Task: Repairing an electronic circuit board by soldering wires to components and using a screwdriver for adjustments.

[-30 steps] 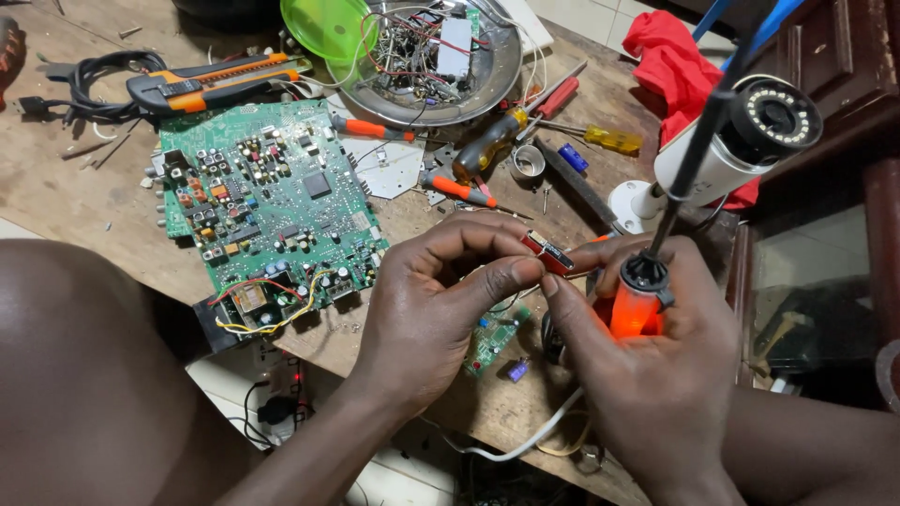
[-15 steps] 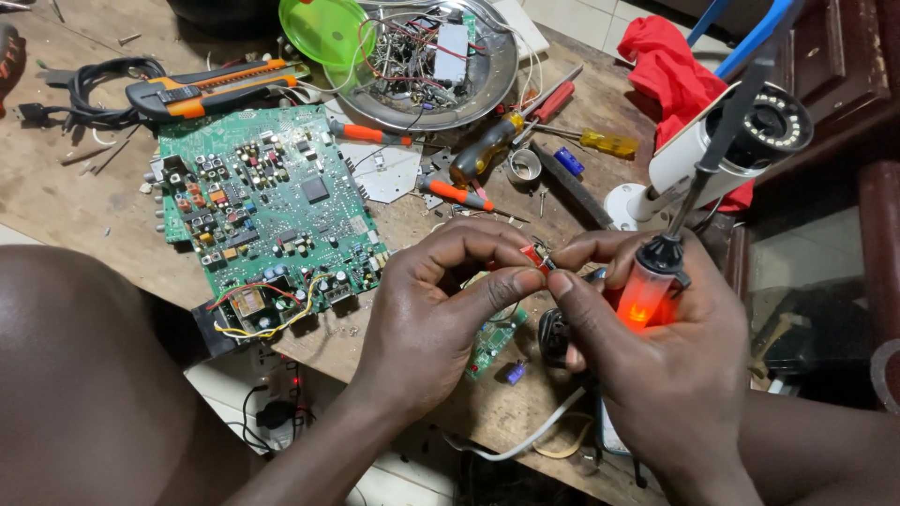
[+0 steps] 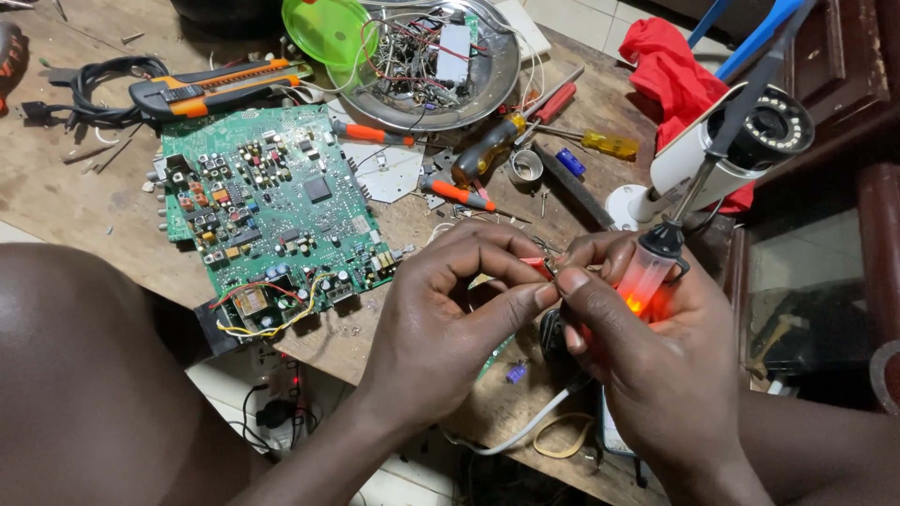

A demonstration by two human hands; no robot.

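Small red part pinched between fingertips of left hand and right hand, held above wooden bench edge for close work. Glowing orange-handled tool gripped in right palm, kept ready. Green circuit board laid aside, left.

An electronics repair workshop: circuit board, screwdrivers, tray of wires on wooden bench.

Worn wooden bench. Green circuit board at centre w/ one corner over the near edge; orange-black utility knife and black cable toward far-left; metal dish of wire scraps at far edge; screwdrivers centre-right; red cloth at far-right corner.
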